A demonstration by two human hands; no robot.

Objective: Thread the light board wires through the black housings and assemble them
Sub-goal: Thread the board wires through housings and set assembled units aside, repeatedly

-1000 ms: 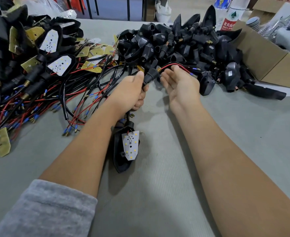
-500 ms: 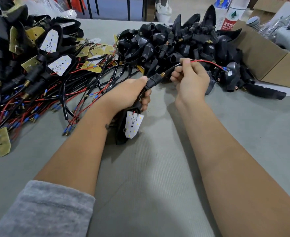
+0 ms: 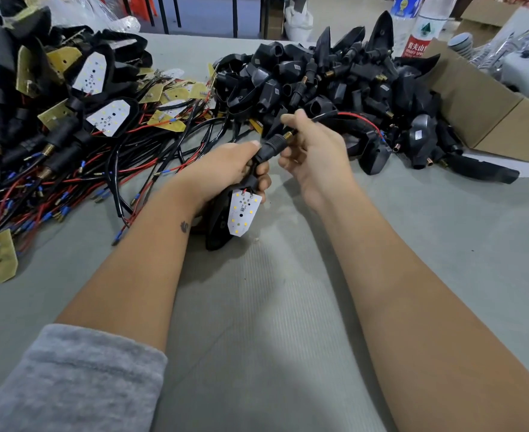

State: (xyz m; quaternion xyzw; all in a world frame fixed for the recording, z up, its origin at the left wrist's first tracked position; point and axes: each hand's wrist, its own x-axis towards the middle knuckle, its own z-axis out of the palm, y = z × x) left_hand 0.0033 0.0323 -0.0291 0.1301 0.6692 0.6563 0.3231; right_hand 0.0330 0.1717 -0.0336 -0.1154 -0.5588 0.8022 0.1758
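Black housing [image 3: 222,219]: rigid, light moulded shell, gripped at its stem by the left hand [image 3: 225,169].
Light board [image 3: 243,211]: thin, brittle-looking; hangs at the housing mouth, best held by its edges.
Wires [image 3: 355,117]: limp, pinched by the right hand [image 3: 314,157] beyond the stem.
Cardboard box [image 3: 487,120]: far right; contents unclear.

Matt black plastic housings [image 3: 334,79]; beside them, brown cardboard box [image 3: 481,113]; ribbed grey counter [image 3: 272,307]; fuzzy grey cloth sleeve [image 3: 79,381].
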